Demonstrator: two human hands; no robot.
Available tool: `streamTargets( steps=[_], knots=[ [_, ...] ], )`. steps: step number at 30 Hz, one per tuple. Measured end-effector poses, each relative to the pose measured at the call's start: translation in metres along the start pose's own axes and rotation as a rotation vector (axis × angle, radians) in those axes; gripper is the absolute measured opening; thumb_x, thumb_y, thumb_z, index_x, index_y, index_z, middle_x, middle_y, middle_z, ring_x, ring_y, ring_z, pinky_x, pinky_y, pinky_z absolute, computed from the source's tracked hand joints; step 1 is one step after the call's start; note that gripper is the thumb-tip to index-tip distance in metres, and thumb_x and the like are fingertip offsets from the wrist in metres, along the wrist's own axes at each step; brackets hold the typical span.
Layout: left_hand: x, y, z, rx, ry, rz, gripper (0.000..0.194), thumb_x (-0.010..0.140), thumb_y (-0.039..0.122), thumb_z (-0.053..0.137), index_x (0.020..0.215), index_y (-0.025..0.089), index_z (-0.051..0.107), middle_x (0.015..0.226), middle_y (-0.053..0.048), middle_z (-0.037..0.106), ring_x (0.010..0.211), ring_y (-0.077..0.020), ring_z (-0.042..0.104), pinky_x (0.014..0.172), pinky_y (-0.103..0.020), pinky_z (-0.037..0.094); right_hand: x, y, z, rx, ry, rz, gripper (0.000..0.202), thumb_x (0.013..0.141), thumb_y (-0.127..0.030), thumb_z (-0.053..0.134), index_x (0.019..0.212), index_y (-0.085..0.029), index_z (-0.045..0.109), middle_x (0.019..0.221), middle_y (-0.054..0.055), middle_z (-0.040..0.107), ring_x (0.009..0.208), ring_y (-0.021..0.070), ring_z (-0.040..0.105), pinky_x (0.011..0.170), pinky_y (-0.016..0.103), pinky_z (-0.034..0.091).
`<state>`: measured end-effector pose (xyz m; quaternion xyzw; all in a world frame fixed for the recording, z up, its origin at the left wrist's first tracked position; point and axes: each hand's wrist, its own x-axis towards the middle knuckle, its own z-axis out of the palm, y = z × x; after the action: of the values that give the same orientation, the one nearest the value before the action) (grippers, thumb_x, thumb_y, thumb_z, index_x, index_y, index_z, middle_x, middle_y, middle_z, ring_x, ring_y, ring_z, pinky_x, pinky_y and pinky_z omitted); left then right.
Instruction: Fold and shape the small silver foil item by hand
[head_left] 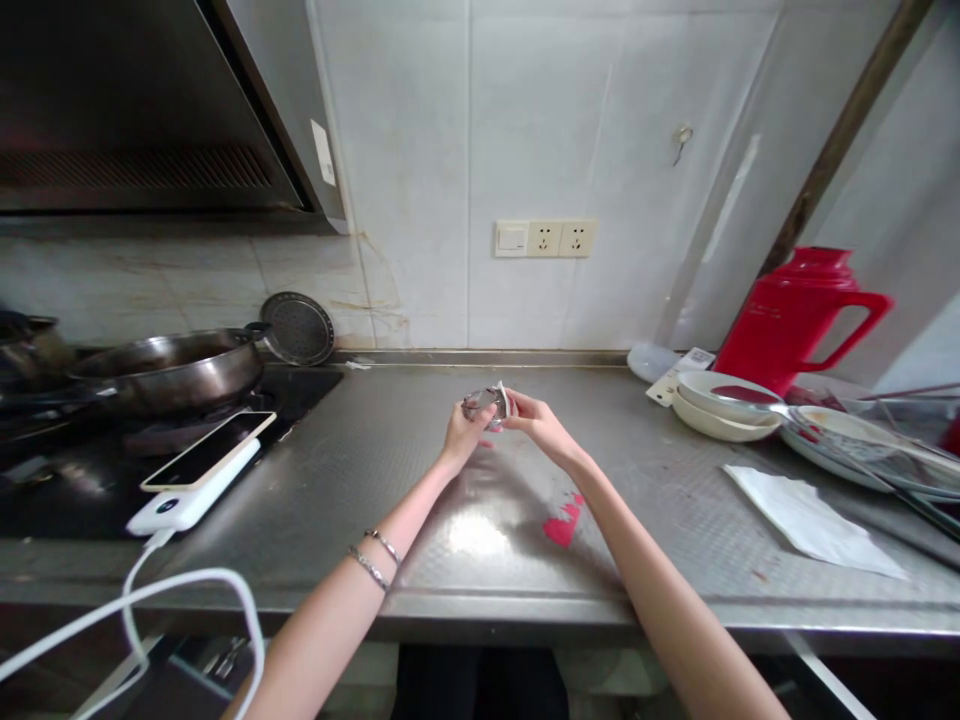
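Note:
Over the middle of the steel counter, my left hand is closed round a small clear glass lying tilted on its side, its mouth toward the right. My right hand is closed on a white tissue at the rim of the glass. The two hands are close together, and the fingers hide part of the glass and most of the tissue. Below them, a pinkish-red patch shows on the counter; I cannot tell what it is.
On the left, a steel pan sits on the black stove, with a phone on a white power bank and its cable in front. To the right are a red thermos, stacked bowls and a white paper sheet. A range hood overhangs.

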<state>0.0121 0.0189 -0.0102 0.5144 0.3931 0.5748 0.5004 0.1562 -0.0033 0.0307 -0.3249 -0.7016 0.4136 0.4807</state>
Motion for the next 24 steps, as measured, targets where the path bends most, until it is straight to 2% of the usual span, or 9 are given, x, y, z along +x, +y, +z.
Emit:
streamTargets(
  steps=[2,6,11,16,20,24],
  knots=[
    [-0.001,0.003,-0.001,-0.006,-0.041,-0.001,0.064,0.066,0.055,0.071,0.108,0.013,0.048,0.101,-0.014,0.067,0.068,-0.0202,0.07,0.038,-0.022,0.052,-0.001,0.001,-0.001,0.04,-0.004,-0.003,0.055,0.065,-0.022,0.062,0.12,-0.022,0.06,0.107,0.001,0.068,0.101,0.0216,0.059,0.09,0.034,0.045],
    [-0.002,0.005,-0.004,-0.012,-0.174,0.0,0.064,0.066,0.055,0.071,0.109,0.013,0.049,0.099,-0.013,0.068,0.07,-0.0208,0.07,0.04,-0.022,0.053,0.002,0.012,-0.01,0.091,0.122,0.047,0.044,0.068,-0.024,0.058,0.112,-0.021,0.065,0.113,0.003,0.067,0.114,0.023,0.054,0.1,0.036,0.04],
    [-0.004,0.009,-0.008,0.038,-0.241,-0.011,0.063,0.063,0.046,0.075,0.11,0.014,0.047,0.101,-0.013,0.066,0.073,-0.0216,0.07,0.043,-0.023,0.054,0.008,0.024,-0.024,0.282,0.28,0.151,0.041,0.066,-0.027,0.055,0.104,-0.017,0.066,0.107,0.006,0.069,0.104,0.0239,0.061,0.091,0.035,0.047],
    [-0.01,0.013,-0.009,0.046,-0.366,-0.037,0.06,0.065,0.04,0.073,0.111,0.014,0.046,0.095,-0.011,0.067,0.067,-0.0208,0.07,0.044,-0.024,0.053,0.005,0.02,-0.028,0.179,0.16,0.14,0.033,0.07,-0.031,0.055,0.097,-0.018,0.069,0.102,0.006,0.071,0.096,0.0237,0.063,0.086,0.035,0.049],
    [-0.014,0.019,-0.007,0.049,-0.459,-0.029,0.062,0.064,0.04,0.072,0.114,0.014,0.047,0.098,-0.012,0.067,0.067,-0.0216,0.07,0.045,-0.026,0.054,0.002,0.008,-0.029,-0.008,-0.018,0.055,0.036,0.078,-0.03,0.048,0.104,-0.019,0.07,0.112,0.006,0.069,0.107,0.025,0.06,0.093,0.037,0.046],
    [-0.018,0.026,-0.006,0.05,-0.571,-0.018,0.059,0.066,0.042,0.07,0.113,0.013,0.05,0.096,-0.012,0.067,0.068,-0.0228,0.07,0.047,-0.026,0.054,-0.001,-0.009,-0.035,-0.151,-0.137,-0.002,0.038,0.079,-0.024,0.044,0.105,-0.02,0.071,0.115,0.004,0.068,0.115,0.0268,0.057,0.103,0.042,0.039]
  ],
)
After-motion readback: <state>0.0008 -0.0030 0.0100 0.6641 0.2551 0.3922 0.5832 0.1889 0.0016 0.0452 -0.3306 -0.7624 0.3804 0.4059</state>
